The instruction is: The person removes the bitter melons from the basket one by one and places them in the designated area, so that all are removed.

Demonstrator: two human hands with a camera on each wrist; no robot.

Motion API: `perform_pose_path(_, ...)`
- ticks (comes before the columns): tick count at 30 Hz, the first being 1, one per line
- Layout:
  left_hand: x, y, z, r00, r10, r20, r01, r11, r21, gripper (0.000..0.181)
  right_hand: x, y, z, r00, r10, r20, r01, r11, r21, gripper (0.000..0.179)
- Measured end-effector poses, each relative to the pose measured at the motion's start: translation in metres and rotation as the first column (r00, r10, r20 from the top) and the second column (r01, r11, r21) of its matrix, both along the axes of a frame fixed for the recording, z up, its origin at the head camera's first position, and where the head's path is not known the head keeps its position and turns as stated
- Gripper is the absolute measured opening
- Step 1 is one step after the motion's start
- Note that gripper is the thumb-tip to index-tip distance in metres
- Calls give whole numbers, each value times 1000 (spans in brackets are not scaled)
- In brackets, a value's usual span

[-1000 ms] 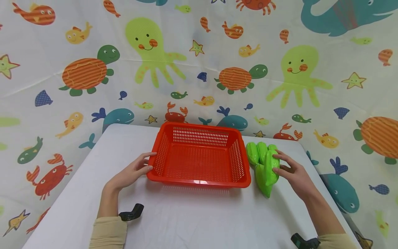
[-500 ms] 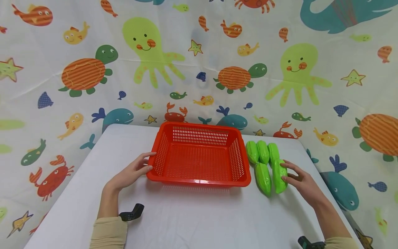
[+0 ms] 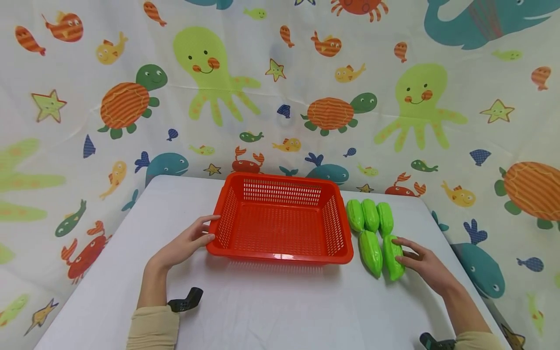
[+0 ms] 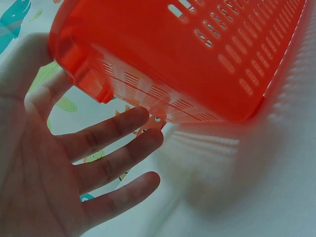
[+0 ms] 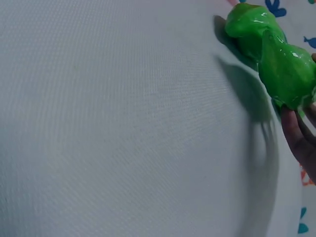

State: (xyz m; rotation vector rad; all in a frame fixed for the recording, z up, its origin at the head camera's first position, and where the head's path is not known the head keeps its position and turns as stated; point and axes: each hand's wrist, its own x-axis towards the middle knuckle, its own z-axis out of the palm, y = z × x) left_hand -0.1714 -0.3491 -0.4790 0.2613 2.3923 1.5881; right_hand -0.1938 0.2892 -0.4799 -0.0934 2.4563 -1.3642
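Observation:
A red plastic basket (image 3: pixel 280 218) stands at mid-table, its inside bare. My left hand (image 3: pixel 185 241) touches its left rim with thumb and index finger; in the left wrist view, the other fingers (image 4: pixel 116 168) reach out straight beneath the rim. My right hand (image 3: pixel 428 267) holds a glossy green, oblong, vegetable-like piece (image 3: pixel 392 260) between thumb and fingers, low at the table. In the right wrist view that green piece (image 5: pixel 286 74) shows a pointed end, and the hand is largely out of frame. Beside it lies a similar green piece (image 3: pixel 371 253).
Behind these, more green pieces (image 3: pixel 369 215) lie in a row right of the basket. The white table (image 3: pixel 280 311) ends before a sea-animal curtain (image 3: pixel 271 97). A dark device (image 3: pixel 187 300) is at the left wrist, another (image 3: pixel 435 341) at the right.
My right hand has brought its green piece rightward, then lower and nearer me, from over the other pieces to beside the front one. The left hand and basket have stayed put.

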Motion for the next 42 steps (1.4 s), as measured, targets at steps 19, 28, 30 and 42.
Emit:
perform_pose_path(19,-1,3,0,1000,3,-9,-3,1000,7,58,-5,0,-13,995,-18,97,18,1000,-1,66)
perform_pose_path(28,-1,2,-1,1000,-2,-13,2,1000,-5,58,-6,0,-17,994,-36,99,35,999,9,68)
perform_pose_path(30,-1,2,-1,1000,-2,-10,2,1000,-3,58,-7,1,-18,994,-45,99,44,999,10,68)
perform_pose_path(42,0,1,-1,1000,5,-16,-5,1000,-3,60,-11,1,-23,997,-43,69,43,999,-2,65)
